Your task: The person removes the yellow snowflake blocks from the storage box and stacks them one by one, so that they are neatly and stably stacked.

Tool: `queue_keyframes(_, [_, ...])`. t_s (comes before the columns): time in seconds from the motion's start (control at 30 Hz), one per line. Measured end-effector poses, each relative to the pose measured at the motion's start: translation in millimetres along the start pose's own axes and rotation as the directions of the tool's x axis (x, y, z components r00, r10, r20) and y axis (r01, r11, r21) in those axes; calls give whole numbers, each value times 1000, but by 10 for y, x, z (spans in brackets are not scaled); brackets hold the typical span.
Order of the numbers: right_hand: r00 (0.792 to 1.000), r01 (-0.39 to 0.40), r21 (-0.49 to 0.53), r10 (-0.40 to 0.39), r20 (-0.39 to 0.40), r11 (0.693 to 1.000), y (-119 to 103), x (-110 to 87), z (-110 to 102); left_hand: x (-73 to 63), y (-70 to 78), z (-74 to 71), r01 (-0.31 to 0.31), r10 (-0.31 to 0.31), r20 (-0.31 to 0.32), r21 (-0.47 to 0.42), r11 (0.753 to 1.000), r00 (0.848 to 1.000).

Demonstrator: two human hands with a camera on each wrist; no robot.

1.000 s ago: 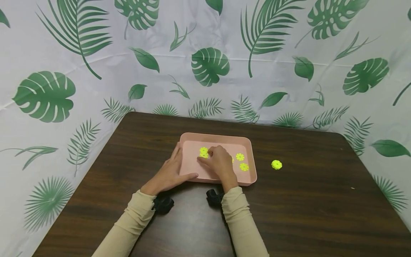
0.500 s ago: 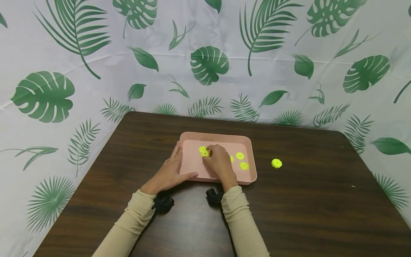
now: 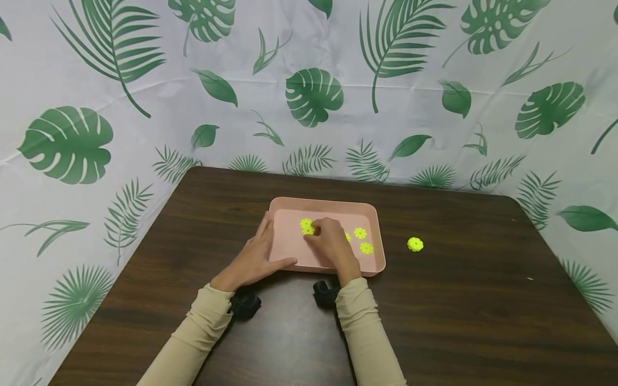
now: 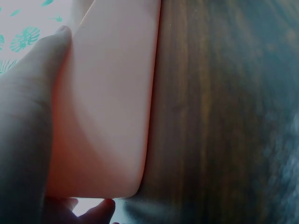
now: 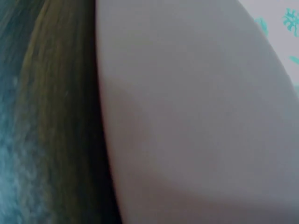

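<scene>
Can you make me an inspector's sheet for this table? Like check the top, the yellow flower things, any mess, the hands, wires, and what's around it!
Surface: dark wood-look table.
Job's things: pink tray with yellow flower-shaped pieces inside; a yellow clump, maybe stacked pieces, lies outside, right of the tray.
Clutter: tiny pale speck at the right.
Left hand: rests against the tray's left end, thumb on the near edge.
Right hand: over the tray, fingertips at a yellow piece; cannot tell if it's pinched.
Cables: nothing seen for certain.
Surroundings: white cloth with green leaves behind; black devices at both wrists.
</scene>
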State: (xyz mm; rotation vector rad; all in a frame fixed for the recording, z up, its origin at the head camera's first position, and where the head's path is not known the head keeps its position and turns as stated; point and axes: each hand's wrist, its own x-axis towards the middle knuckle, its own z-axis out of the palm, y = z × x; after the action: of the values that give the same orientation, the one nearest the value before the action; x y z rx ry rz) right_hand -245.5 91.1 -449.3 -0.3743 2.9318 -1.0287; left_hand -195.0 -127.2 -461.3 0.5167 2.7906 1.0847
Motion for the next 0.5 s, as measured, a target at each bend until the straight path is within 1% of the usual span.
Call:
queue_keyframes(0.1, [1000, 18, -5, -18, -22, 1000, 44, -13, -32, 5, 7, 20, -2, 2, 2, -3, 1000, 1000])
queue_keyframes(0.2, [997, 47, 6, -47, -60, 999, 80, -44, -118, 3, 12, 31, 1, -1, 12, 2, 1000, 1000])
queue_keyframes(0.33, [989, 82, 17, -79, -128, 996, 126, -111, -318, 4, 16, 19, -8, 8, 9, 5, 1000, 1000])
queue_keyframes(0.4, [983, 83, 8, -80, -162, 997, 167, -152, -431, 9, 9, 7, -16, 16, 2, 6, 1000, 1000])
queue_keyframes(0.5, [976, 64, -12, -65, -209, 998, 249, -229, -612, 14, -1, -17, -24, 24, -5, 10, 1000, 1000])
